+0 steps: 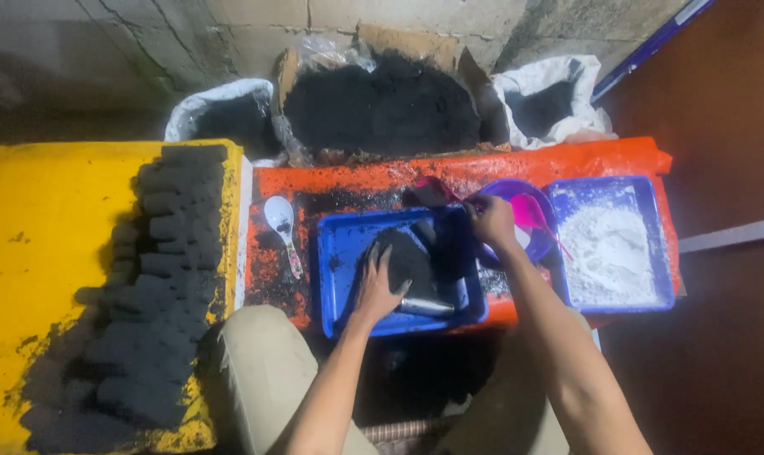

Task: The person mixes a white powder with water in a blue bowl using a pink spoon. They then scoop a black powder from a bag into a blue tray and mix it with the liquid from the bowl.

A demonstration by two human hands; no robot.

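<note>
While both forearms reach forward from the near edge, the scene reads left to right as follows.

Yellow slab [53,253]: far left; dark moulded blocks [159,286] are stacked in rows along its right edge.
White spoon [283,229]: lies on the orange sheet [567,158], just left of the blue tray.
Blue tray [341,253]: middle of the orange sheet, holds a mound of black powder [411,257] and a metal cylinder [426,307] near its front edge.
Left hand [378,286]: palm down, fingers spread apart, pressed flat on the black powder.
Right hand [491,223]: fingers closed together at the rim of the purple bowl [529,195], beside a pink scoop [529,212]; whether it grips the scoop I cannot tell.
Second blue tray [651,244]: right end of the sheet, filled with white powder [609,253].
Back edge: a box of black powder [382,105] between two white sacks [550,93].
</note>
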